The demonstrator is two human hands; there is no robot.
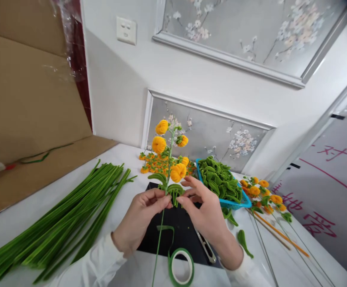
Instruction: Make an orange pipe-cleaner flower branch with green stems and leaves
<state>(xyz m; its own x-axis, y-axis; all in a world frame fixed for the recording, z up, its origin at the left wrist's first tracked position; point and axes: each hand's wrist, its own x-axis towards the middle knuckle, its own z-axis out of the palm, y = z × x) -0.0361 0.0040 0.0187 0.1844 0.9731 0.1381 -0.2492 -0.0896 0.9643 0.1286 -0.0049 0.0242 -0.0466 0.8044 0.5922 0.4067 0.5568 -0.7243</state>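
Observation:
My left hand (pixel 143 209) pinches the thin green stem of an upright spray of fuzzy pipe-cleaner flowers (pixel 159 144), orange-yellow and pumpkin-shaped. A curved green leaf (pixel 159 177) sticks out on the stem's left side above my fingers. My right hand (pixel 204 207) is beside the stem, thumb and fingers closed at a second green leaf (pixel 175 187); its exact grip is partly hidden by the fingers. Below the hands a roll of green floral tape (pixel 190 275) lies on the table, with a loose strip of tape running up from it.
Long green pipe cleaners (pixel 71 217) lie at left. Behind are small orange flowers (pixel 149 163) and a blue basket (pixel 233 205) of green leaves. A utility knife (pixel 206 247) lies by a black board (pixel 177 223). Finished flower sprays (pixel 254 191) and sticks (pixel 281 233) are at right.

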